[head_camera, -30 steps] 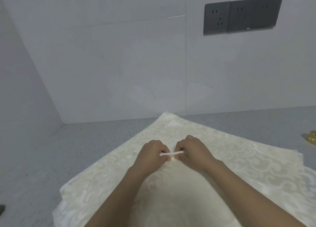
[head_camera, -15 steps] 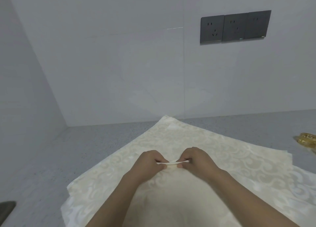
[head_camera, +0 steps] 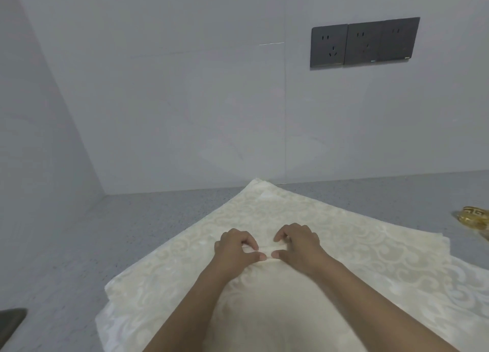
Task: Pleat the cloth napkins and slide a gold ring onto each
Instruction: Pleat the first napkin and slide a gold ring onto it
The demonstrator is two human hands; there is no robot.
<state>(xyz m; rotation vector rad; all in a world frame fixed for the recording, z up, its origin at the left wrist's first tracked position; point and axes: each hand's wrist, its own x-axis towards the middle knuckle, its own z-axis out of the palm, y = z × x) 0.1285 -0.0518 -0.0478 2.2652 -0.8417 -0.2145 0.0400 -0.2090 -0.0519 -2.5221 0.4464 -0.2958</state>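
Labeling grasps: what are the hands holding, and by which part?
Both the left hand and right hand pinch a small raised fold near the middle of the top napkin.

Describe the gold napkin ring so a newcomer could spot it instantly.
Start at the dark wall sockets and drop to the grey speckled counter. At its far right edge, beyond the cream napkin, lies the gold ring, the only shiny metallic thing there.

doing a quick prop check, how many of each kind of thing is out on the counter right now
cloth napkins: at least 2, stacked; a lower edge shows at the left, exact number unclear
gold rings: 1 in view, cut off by the right edge
dark object at the left edge: 1, cannot tell what it is
total: at least 4
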